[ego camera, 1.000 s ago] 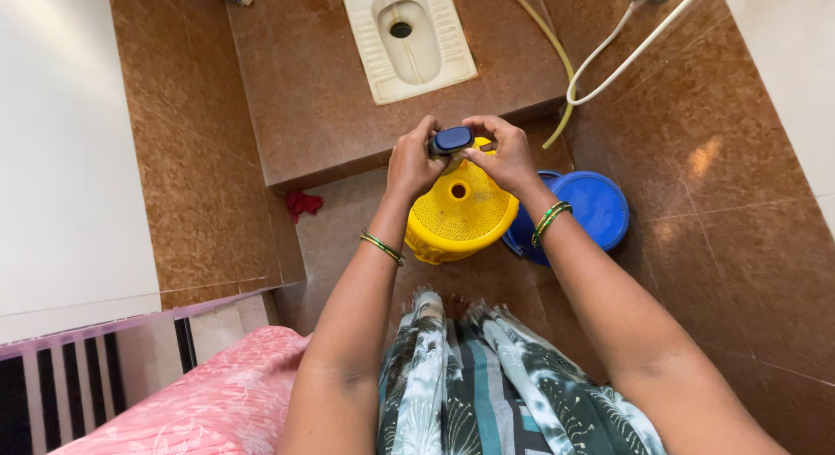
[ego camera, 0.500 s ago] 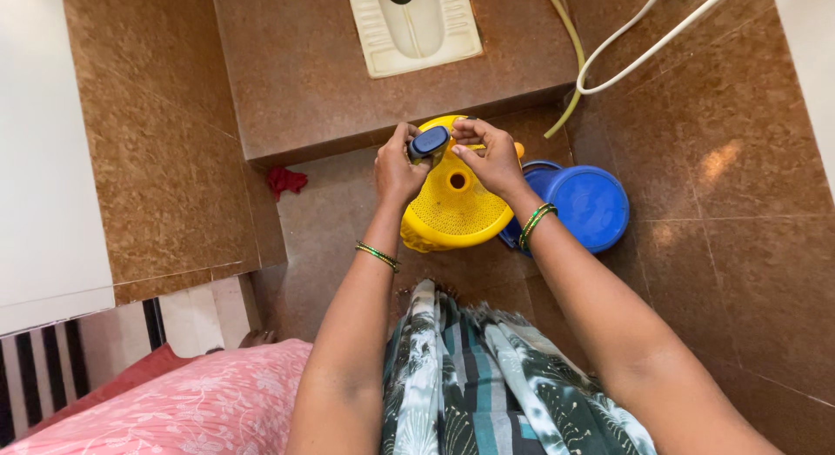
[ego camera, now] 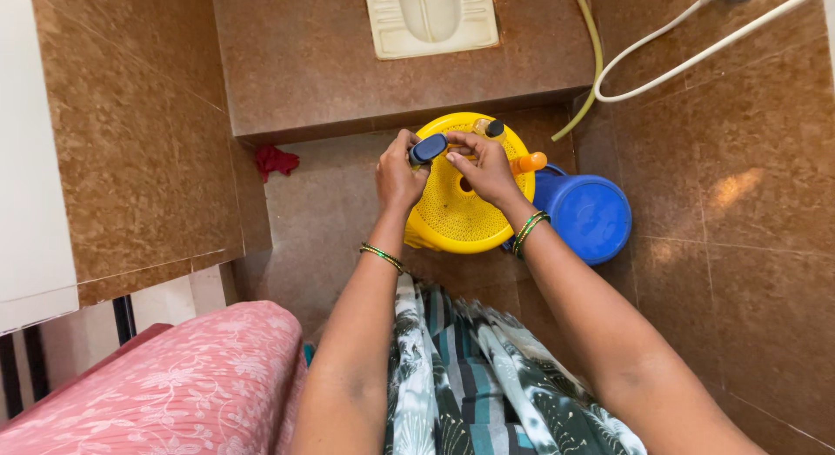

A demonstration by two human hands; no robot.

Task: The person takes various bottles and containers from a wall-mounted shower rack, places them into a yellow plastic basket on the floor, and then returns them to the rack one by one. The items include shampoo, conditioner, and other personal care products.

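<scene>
Your left hand (ego camera: 397, 170) is clenched around a small bottle with a dark blue cap (ego camera: 428, 148), holding it up between your two hands, while the fingertips of your right hand (ego camera: 484, 166) pinch at the bottle just beside that cap. Right below both hands sits a yellow plastic stool (ego camera: 452, 213) with a perforated top, and beyond your right fingers an orange-capped bottle (ego camera: 526, 163) and a dark-capped one (ego camera: 490, 128) rest at its far edge. A blue bucket (ego camera: 587, 214) stands just right of your right wrist, and a red rag (ego camera: 276, 160) lies on the floor well left of your left hand.
</scene>
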